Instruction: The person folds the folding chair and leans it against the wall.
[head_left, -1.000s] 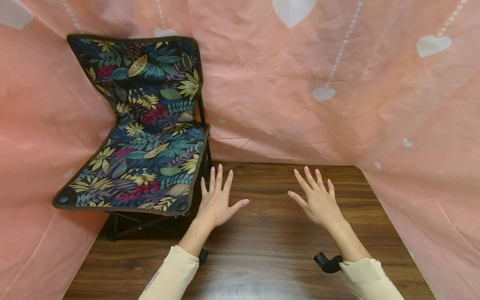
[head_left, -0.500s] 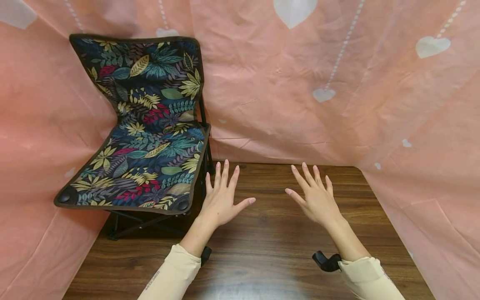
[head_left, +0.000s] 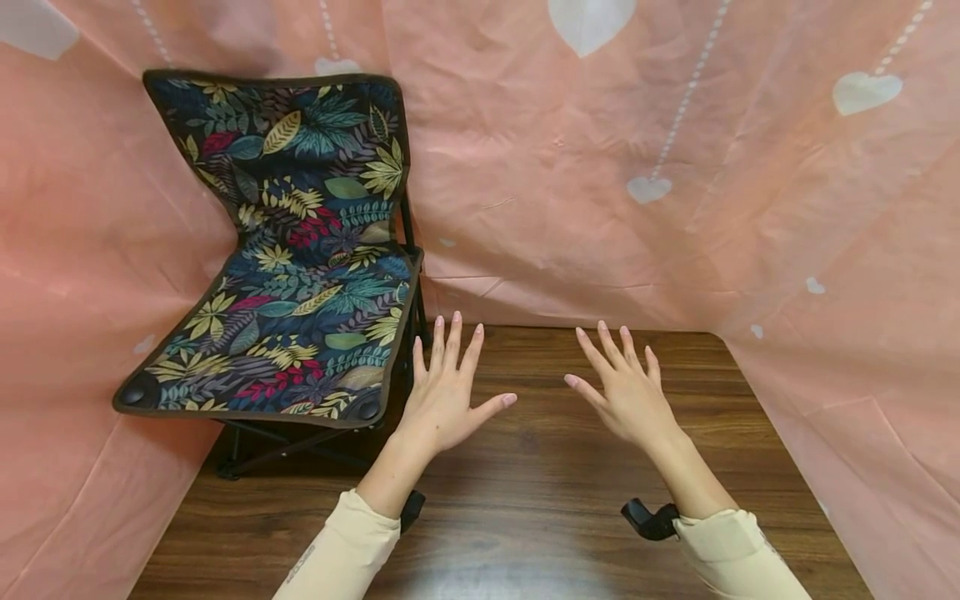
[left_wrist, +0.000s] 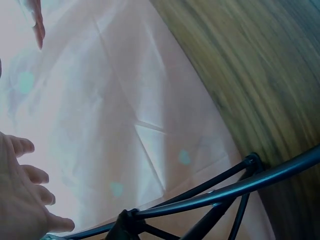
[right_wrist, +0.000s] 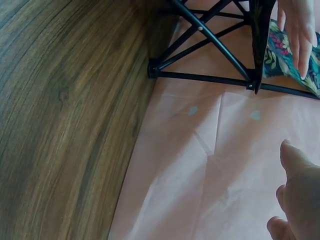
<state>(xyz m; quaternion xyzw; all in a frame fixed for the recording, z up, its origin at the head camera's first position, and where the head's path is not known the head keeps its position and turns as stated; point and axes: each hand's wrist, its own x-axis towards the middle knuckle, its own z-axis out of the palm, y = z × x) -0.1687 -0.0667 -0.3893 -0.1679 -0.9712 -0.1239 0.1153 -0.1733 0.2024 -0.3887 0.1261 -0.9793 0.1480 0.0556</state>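
A left hand (head_left: 442, 408), palm down with straight fingers spread apart, is held in the head view just right of the seat of a folding chair (head_left: 300, 308) with dark multicoloured leaf-print fabric and a black tubular frame. A right hand (head_left: 633, 404), its fingers likewise spread apart, is farther from that chair, which stands at the left of a brown wood-grain surface (head_left: 540, 508), against a pink fabric backdrop (head_left: 517, 175) printed with white hearts
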